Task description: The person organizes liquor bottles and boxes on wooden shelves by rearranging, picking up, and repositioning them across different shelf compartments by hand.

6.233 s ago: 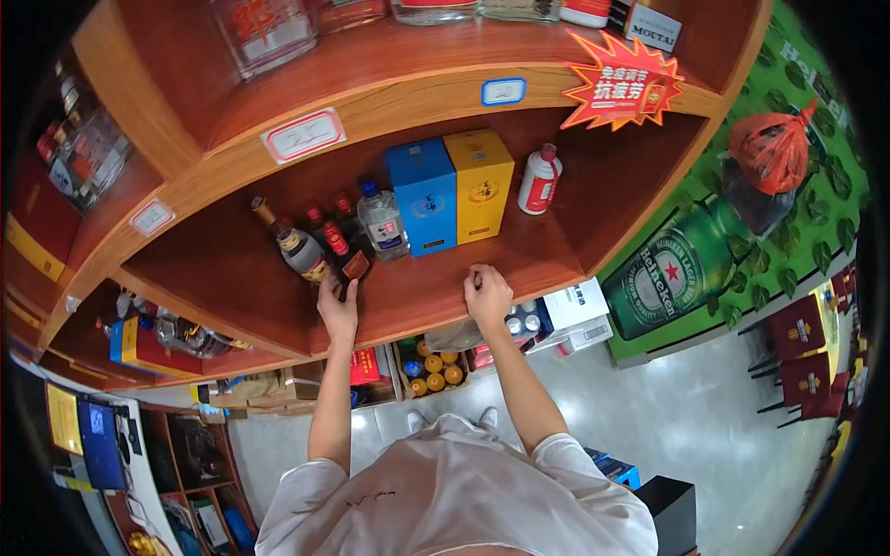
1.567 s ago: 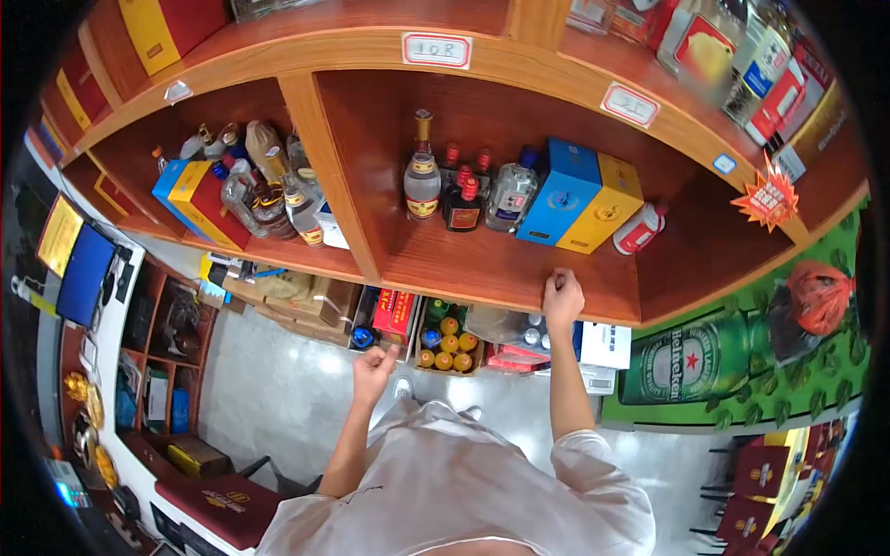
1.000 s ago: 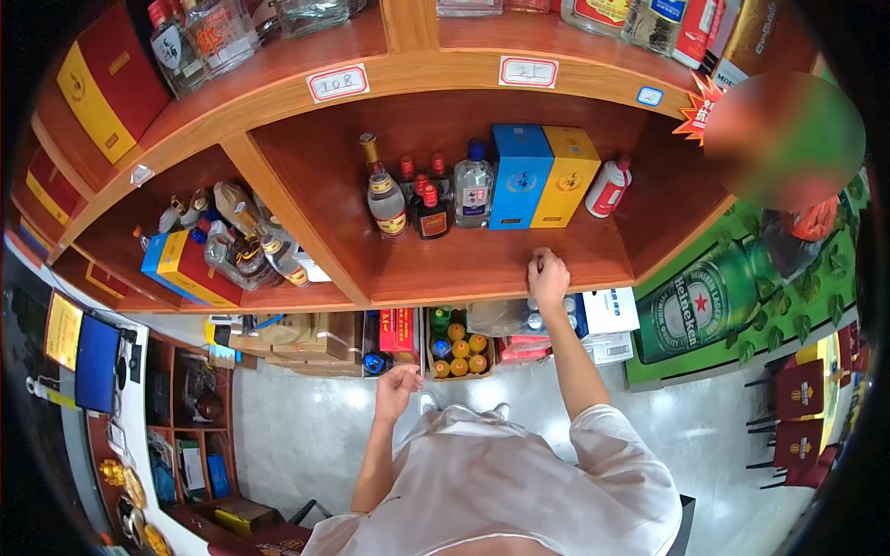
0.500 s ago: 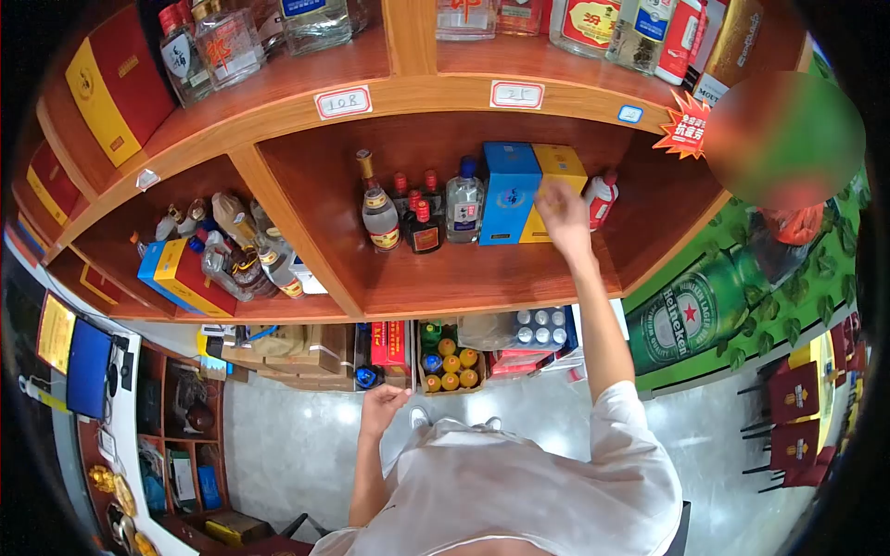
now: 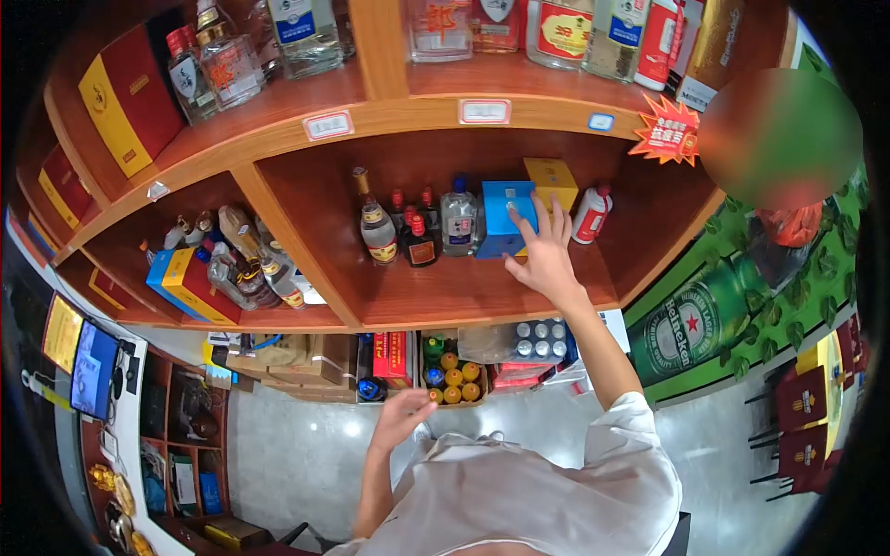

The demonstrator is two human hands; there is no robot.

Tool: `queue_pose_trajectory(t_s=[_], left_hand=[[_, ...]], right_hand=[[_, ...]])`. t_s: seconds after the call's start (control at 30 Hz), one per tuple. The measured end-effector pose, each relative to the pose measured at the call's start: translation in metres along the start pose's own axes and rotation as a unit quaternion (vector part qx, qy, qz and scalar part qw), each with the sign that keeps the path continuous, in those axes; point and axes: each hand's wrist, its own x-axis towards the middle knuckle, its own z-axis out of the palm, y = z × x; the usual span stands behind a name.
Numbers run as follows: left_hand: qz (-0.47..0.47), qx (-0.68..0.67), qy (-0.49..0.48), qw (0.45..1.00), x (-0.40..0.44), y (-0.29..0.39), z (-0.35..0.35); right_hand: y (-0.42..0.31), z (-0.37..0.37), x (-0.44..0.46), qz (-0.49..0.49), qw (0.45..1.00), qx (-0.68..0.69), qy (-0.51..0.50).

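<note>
My right hand (image 5: 549, 261) reaches into the middle shelf with fingers spread over the front of a blue box (image 5: 502, 206). The fingertips are at the box's upper right part and the thumb is near its lower edge; whether they press on it I cannot tell. A yellow box part (image 5: 551, 176) shows behind my fingers, partly hidden. To the right stands a white-and-red bottle (image 5: 592, 215). On the left are a clear bottle with a blue cap (image 5: 460, 218) and small dark bottles with red caps (image 5: 420, 243). My left hand (image 5: 404, 419) hangs low before my body, holding nothing, fingers loosely apart.
A tall gold-capped bottle (image 5: 378, 227) stands left on this shelf. More bottles and boxes fill the upper shelf (image 5: 436, 82) and left compartment (image 5: 222, 269). Below are cartons (image 5: 320, 361) and a box of orange-capped bottles (image 5: 454, 378). A shelf divider (image 5: 292, 246) stands left.
My right hand has moved left and down from the yellow part to the blue face, its fingers spreading. The blue and yellow parts sit differently. My left hand has shifted right, and the view has moved slightly.
</note>
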Motion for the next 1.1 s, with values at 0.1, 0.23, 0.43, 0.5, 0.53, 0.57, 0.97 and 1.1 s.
queue_pose_trajectory(t_s=[0.1,0.23,0.43,0.5,0.53,0.57,0.97,1.1], left_hand=[[0.132,0.143,-0.013,0.981,0.033,0.096,0.033],[0.379,0.34,0.007,0.861,0.095,0.212,0.085],[0.308,0.623,0.043,0.718,0.214,0.252,0.138],[0.271,0.636,0.049,0.721,0.244,0.251,0.14],[0.255,0.66,0.057,0.705,0.247,0.256,0.143],[0.238,0.668,0.065,0.702,0.248,0.258,0.148],[0.336,0.577,0.117,0.735,0.202,0.22,0.156],[0.38,0.569,0.139,0.716,0.174,0.186,0.148]], right_hand=[[0.005,-0.006,-0.021,0.008,1.0,0.011,-0.025],[0.006,-0.005,-0.042,0.013,0.996,0.081,-0.02],[0.031,-0.018,-0.035,0.062,0.976,0.205,-0.031],[0.055,-0.025,-0.014,0.067,0.983,0.167,-0.028],[0.069,-0.023,-0.002,0.06,0.988,0.14,-0.015],[0.08,-0.021,0.009,0.052,0.992,0.116,-0.002],[0.099,-0.04,0.032,-0.016,0.993,-0.015,-0.116],[0.117,-0.014,0.053,-0.009,0.983,0.016,-0.181]])
